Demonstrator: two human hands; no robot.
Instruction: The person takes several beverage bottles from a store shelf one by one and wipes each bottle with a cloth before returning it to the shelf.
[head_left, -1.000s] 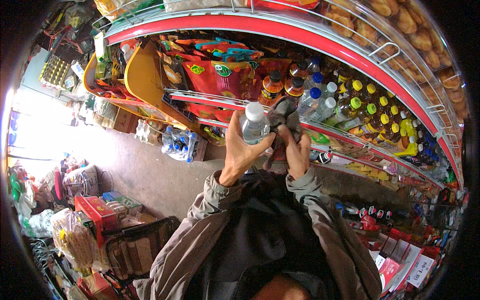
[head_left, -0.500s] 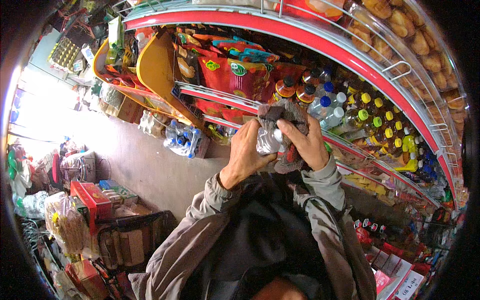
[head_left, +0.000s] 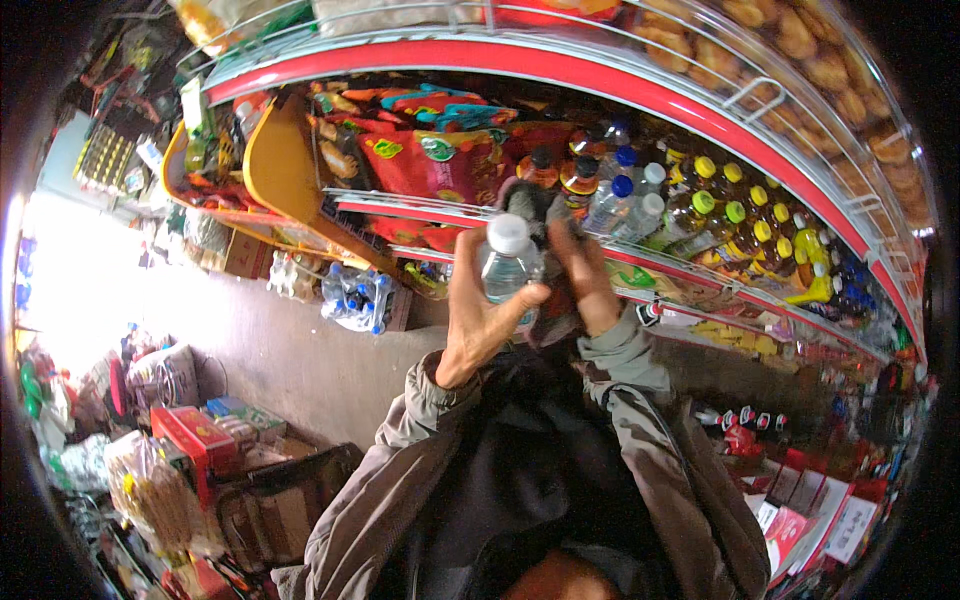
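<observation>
A clear plastic bottle with a white cap (head_left: 509,266) stands upright in front of my chest. My left hand (head_left: 467,325) is wrapped round its left side, with the thumb across the front. Against the bottle's right side lies a grey-brown cloth (head_left: 553,318), bunched up and partly blurred. My right hand (head_left: 588,285) is closed on that cloth, though motion smears its fingers. The lower part of the bottle is hidden behind my left thumb and the cloth.
Beyond my hands a shelf with a red edge (head_left: 560,66) runs across. Red packets (head_left: 430,165) and rows of capped bottles (head_left: 735,210) fill the level under it. A yellow rack (head_left: 285,160) stands to the left. Boxes (head_left: 195,440) are piled at lower left.
The bottle has turned from lying tilted toward the cloth to upright, its white cap now on top. The cloth and my right hand have shifted slightly left.
</observation>
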